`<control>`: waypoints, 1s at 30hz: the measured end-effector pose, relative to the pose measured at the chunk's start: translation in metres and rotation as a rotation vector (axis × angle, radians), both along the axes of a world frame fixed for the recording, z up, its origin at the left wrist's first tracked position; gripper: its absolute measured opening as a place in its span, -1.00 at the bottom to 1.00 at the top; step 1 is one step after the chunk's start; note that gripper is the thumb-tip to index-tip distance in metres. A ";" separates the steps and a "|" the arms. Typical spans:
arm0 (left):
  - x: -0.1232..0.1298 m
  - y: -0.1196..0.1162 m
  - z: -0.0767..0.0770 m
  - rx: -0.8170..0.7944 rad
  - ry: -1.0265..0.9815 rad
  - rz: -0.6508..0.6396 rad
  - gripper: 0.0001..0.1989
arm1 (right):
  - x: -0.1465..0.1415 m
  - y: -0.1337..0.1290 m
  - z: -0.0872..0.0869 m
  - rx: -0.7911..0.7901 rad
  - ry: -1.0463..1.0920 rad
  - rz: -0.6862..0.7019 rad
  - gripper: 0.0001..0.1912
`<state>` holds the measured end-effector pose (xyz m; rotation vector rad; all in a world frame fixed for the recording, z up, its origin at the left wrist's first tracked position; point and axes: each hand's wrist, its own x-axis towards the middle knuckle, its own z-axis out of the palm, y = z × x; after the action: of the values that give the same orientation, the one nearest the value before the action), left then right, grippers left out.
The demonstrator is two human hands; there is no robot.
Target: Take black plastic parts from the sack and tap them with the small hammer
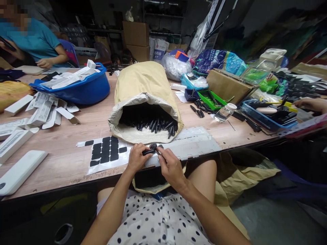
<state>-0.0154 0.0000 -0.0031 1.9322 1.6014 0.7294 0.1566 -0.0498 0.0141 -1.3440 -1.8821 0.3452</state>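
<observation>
The left hand (pixel 138 157) pinches a black piece (pixel 147 152) at six o'clock from the sack (pixel 145 76); the right hand (pixel 171 166) pinches a slim part (pixel 158 152) beside it. Close handling seems underway; the next move likely calls for steadiness.

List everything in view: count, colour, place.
Sack: one, tan, table centre
Cylindrical pieces: many, black, inside sack
Rounded-square stickers: many, black, on white sheet
Basin: one, blue, left
Small boxes: many, white, in and beside basin
Tray: one, green, right of sack
Jar: one, clear, beside tray
Cartons: two, brown, background
Co-worker: one, teal top, far left
Held pieces: count unclear, black, between hands
Left hand: one, bare, table edge
Right hand: one, bare, table edge
</observation>
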 end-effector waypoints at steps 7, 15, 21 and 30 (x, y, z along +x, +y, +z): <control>0.004 -0.002 0.005 -0.017 0.000 0.028 -0.96 | -0.001 0.000 -0.006 0.000 -0.208 -0.020 -0.57; 0.004 -0.001 0.002 0.007 0.000 0.031 -0.94 | 0.003 -0.001 -0.005 -0.009 -0.189 -0.084 -0.57; 0.003 -0.002 0.001 0.021 0.011 0.021 -0.94 | 0.032 0.022 0.008 0.020 -0.108 -0.272 -0.56; 0.003 -0.002 -0.002 0.033 0.072 -0.010 -0.83 | 0.122 0.095 0.001 -0.335 -0.345 -0.814 -0.55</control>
<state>-0.0121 -0.0022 -0.0049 2.0096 1.6303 0.6936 0.2789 0.0450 0.0152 -2.3771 -1.3898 -0.0022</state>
